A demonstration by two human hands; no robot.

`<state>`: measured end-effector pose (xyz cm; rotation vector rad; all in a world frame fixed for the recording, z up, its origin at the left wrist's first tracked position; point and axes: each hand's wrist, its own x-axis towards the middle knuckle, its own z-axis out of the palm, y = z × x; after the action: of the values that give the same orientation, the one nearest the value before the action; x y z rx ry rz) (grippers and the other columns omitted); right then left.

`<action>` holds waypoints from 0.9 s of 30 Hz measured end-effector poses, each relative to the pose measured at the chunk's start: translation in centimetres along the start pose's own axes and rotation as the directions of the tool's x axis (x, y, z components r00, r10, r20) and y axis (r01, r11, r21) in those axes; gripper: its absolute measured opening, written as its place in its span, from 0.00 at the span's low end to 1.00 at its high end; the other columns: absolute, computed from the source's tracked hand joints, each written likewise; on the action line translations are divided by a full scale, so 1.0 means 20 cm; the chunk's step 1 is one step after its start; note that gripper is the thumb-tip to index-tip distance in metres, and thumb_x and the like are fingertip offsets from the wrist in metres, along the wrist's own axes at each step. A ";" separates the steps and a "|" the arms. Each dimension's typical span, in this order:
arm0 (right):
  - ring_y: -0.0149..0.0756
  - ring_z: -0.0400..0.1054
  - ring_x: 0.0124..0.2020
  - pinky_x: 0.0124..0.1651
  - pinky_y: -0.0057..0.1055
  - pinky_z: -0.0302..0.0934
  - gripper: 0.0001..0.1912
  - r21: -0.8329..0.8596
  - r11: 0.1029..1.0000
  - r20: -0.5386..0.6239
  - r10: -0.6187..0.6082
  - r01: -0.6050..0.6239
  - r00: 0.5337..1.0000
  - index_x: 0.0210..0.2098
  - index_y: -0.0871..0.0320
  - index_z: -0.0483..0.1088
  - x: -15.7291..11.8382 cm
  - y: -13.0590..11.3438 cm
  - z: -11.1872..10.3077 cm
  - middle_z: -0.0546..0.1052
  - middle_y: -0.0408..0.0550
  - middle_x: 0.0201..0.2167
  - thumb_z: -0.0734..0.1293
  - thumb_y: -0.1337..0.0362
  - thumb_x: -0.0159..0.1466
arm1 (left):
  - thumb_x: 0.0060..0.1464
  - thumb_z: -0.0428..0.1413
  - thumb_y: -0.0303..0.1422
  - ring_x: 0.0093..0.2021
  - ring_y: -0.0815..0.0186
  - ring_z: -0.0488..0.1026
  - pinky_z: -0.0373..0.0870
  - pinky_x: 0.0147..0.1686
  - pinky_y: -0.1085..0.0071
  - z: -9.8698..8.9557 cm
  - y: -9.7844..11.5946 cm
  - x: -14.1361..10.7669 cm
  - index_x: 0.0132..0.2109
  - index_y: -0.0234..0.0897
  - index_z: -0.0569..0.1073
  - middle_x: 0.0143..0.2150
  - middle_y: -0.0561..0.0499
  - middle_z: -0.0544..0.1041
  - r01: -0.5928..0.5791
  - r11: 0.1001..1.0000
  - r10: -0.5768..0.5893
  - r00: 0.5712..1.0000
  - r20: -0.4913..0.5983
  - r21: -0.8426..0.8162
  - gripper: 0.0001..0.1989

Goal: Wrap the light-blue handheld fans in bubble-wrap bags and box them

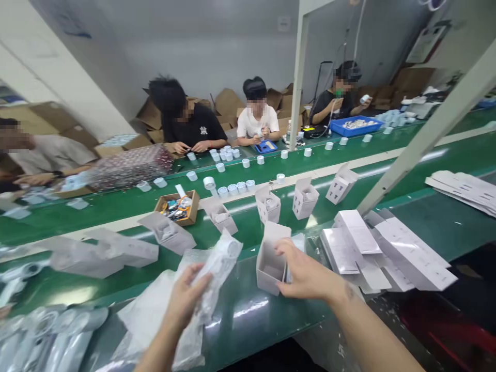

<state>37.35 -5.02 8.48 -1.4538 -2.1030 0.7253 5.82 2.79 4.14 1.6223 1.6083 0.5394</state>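
My left hand is closed around a white device with a round end, wrapped in a clear plastic bag. Under and beside that hand lie thin white wrapping bags. My right hand grips the right side of an open white cardboard box, thumb low and fingers near the top edge. The box stands upright at the bench edge with its flap raised; its inside looks bare. A pale plastic-wrapped piece shows partly behind my right hand.
Flat white cartons are piled to the right. Several grey-white devices lie at lower left. Open filled boxes line the green conveyor, near a small cardboard tray. A slanted metal post rises on the right. Co-workers sit opposite.
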 end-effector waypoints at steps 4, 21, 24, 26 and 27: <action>0.46 0.67 0.48 0.50 0.44 0.66 0.31 0.119 0.991 0.208 -0.090 0.066 0.974 0.51 0.56 0.55 0.25 0.06 0.21 0.63 0.56 0.52 0.70 0.72 0.51 | 0.46 0.62 0.49 0.39 0.53 0.79 0.77 0.39 0.60 -0.32 0.16 -0.18 0.46 0.37 0.73 0.44 0.44 0.80 -0.076 0.987 0.065 0.994 -0.086 -0.140 0.25; 0.45 0.62 0.58 0.64 0.42 0.58 0.20 0.294 0.920 -0.158 -0.221 0.260 0.962 0.45 0.57 0.69 0.21 0.13 0.63 0.57 0.55 0.55 0.71 0.70 0.54 | 0.46 0.64 0.29 0.50 0.53 0.73 0.71 0.48 0.61 0.16 0.55 -0.06 0.54 0.36 0.69 0.53 0.39 0.72 -0.675 0.412 0.188 0.720 0.668 0.612 0.27; 0.47 0.61 0.61 0.63 0.41 0.59 0.21 0.294 0.933 -0.229 -0.141 0.206 0.963 0.43 0.55 0.69 0.18 0.12 0.63 0.62 0.53 0.55 0.74 0.69 0.50 | 0.44 0.68 0.37 0.60 0.44 0.66 0.62 0.59 0.49 0.21 0.34 -0.10 0.57 0.35 0.67 0.60 0.34 0.68 -0.702 0.286 0.286 0.713 0.641 0.652 0.34; 0.47 0.63 0.60 0.60 0.41 0.63 0.22 0.291 0.951 -0.341 -0.001 0.107 0.940 0.44 0.51 0.69 0.11 0.11 0.59 0.66 0.49 0.55 0.73 0.66 0.50 | 0.46 0.67 0.35 0.63 0.39 0.62 0.57 0.60 0.40 0.26 0.22 -0.11 0.57 0.35 0.69 0.62 0.31 0.66 -0.682 0.195 0.313 0.724 0.615 0.705 0.31; 0.46 0.67 0.57 0.56 0.41 0.67 0.20 0.298 0.954 -0.414 0.092 0.039 0.906 0.46 0.50 0.69 0.06 0.12 0.55 0.69 0.49 0.53 0.72 0.63 0.54 | 0.50 0.64 0.32 0.62 0.39 0.63 0.57 0.59 0.39 0.28 0.18 -0.10 0.56 0.36 0.71 0.63 0.32 0.66 -0.676 0.179 0.326 0.727 0.605 0.715 0.26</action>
<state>31.39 -4.95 -1.21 -1.3298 -1.5694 0.6361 12.16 -0.11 3.80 2.9902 1.0113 -0.5095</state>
